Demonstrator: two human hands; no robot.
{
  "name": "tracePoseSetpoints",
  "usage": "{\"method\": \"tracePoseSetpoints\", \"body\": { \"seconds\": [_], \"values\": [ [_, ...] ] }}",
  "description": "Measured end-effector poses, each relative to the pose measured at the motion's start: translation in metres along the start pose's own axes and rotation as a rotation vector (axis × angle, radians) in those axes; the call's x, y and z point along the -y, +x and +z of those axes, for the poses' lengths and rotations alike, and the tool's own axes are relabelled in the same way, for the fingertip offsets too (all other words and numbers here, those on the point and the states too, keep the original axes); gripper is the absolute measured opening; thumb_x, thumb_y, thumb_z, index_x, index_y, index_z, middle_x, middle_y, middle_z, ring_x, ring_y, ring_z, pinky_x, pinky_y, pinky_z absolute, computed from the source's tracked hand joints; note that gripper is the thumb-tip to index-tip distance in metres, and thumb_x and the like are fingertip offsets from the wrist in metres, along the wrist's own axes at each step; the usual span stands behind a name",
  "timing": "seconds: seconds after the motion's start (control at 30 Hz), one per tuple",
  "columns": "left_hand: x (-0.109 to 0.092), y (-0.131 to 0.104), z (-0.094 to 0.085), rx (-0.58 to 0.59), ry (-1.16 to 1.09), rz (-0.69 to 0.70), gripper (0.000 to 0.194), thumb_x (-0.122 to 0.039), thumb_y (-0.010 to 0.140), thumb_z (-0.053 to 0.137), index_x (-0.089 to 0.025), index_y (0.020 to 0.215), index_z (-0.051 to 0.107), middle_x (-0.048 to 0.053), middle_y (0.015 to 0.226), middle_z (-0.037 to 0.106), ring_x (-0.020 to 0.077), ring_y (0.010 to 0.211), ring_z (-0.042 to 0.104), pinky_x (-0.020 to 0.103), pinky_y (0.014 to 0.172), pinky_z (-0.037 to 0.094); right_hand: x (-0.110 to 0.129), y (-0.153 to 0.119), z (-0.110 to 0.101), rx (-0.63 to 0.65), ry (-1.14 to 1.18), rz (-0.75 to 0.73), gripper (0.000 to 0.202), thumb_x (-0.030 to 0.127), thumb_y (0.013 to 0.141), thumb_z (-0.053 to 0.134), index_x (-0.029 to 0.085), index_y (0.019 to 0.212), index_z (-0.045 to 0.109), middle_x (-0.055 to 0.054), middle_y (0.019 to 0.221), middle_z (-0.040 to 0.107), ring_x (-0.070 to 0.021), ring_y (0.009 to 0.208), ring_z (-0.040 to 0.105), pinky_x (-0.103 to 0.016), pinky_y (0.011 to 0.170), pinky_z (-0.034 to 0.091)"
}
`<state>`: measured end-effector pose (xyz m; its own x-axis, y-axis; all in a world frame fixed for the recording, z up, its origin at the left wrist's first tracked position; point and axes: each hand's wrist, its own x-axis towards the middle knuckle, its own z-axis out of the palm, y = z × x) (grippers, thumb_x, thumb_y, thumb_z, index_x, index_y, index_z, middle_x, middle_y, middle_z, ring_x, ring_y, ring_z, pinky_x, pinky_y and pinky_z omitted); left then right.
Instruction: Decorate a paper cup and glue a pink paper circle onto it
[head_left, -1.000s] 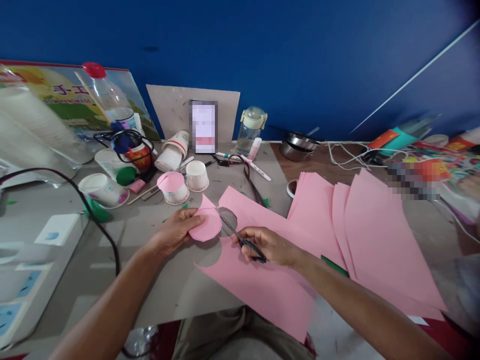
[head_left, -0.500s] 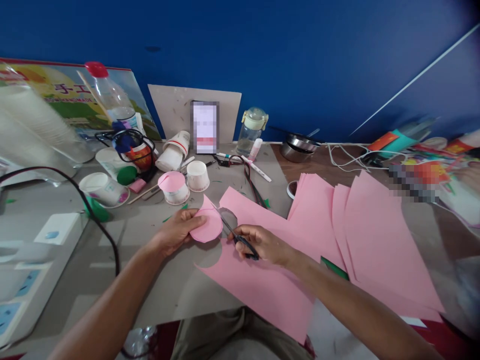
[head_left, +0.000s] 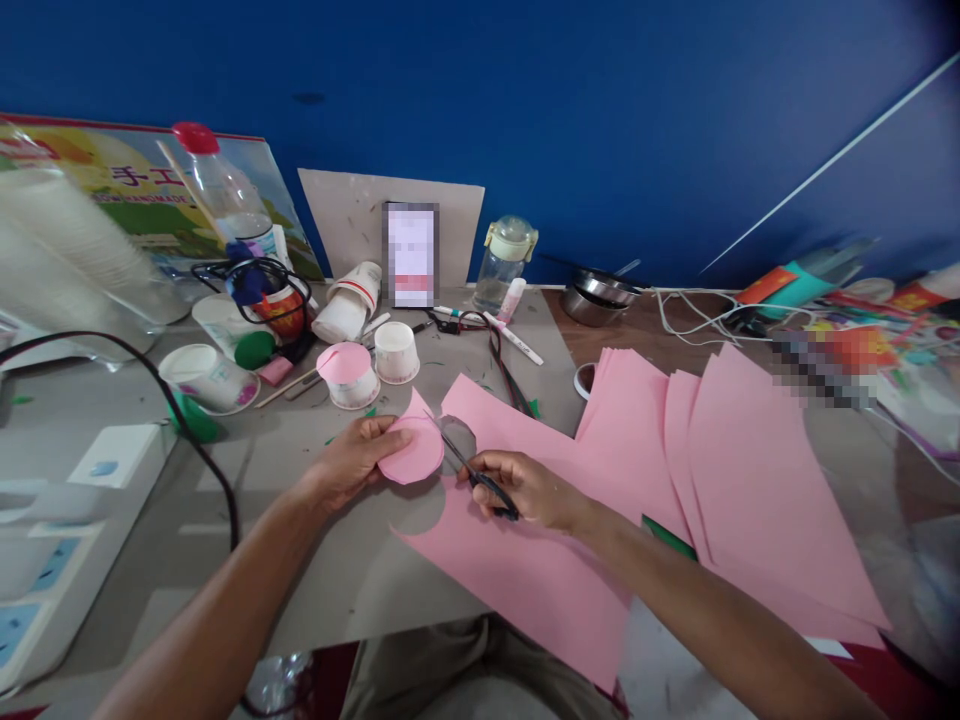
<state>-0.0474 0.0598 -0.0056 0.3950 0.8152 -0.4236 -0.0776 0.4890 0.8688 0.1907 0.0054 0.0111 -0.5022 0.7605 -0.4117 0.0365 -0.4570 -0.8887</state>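
Between the thumb and fingers of my left hand (head_left: 358, 455) is a pink paper disc (head_left: 414, 455), mostly round, with a pointed corner at its top. My right hand (head_left: 517, 488) is wrapped round the black handles of a pair of scissors (head_left: 466, 462), whose blades reach up and left to the disc's upper right edge. Below my right hand lies a large pink sheet (head_left: 525, 580) with a curved piece cut out of its left side. Beyond my left hand stand an upturned paper cup topped with a pink disc (head_left: 345, 362) and a plain white paper cup (head_left: 396, 352).
A stack of pink sheets (head_left: 765, 490) fans out at the right. A phone (head_left: 410, 255) leans on a board at the back, beside a glass bottle (head_left: 501, 265). Metal bowls (head_left: 596, 295) stand by the wall. At the left are a power strip (head_left: 67, 540) and tipped cups (head_left: 206, 380).
The paper disc has turned slightly, its pointed corner shifting a little to the right. Both hands keep nearly the same place and hold.
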Motion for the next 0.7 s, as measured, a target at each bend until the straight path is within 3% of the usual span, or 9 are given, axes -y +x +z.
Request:
{"method": "tracePoseSetpoints", "body": {
  "seconds": [0.27,0.7],
  "values": [
    [-0.0001,0.0013,0.0000,0.007,-0.039,0.002,0.029,-0.036,0.067,0.082,-0.010,0.079,0.074,0.005,0.067,0.070,0.0117,0.057,0.057,0.020,0.053,0.044,-0.0032,0.0000,-0.0027,-0.017,-0.013,0.033,0.046,0.048,0.068,0.078,0.014,0.092,0.060,0.004,0.066,0.053,-0.0095,0.057,0.052,-0.023,0.050,0.039],
    [-0.0032,-0.0010,0.0031,-0.025,-0.048,-0.015,0.035,-0.038,0.064,0.084,-0.011,0.083,0.076,0.005,0.068,0.071,0.0124,0.056,0.058,0.021,0.052,0.044,-0.0057,-0.0012,-0.0056,0.010,-0.012,0.018,0.031,0.033,0.073,0.074,0.014,0.092,0.059,0.004,0.064,0.053,-0.0086,0.057,0.051,-0.023,0.052,0.039]
  ]
}}
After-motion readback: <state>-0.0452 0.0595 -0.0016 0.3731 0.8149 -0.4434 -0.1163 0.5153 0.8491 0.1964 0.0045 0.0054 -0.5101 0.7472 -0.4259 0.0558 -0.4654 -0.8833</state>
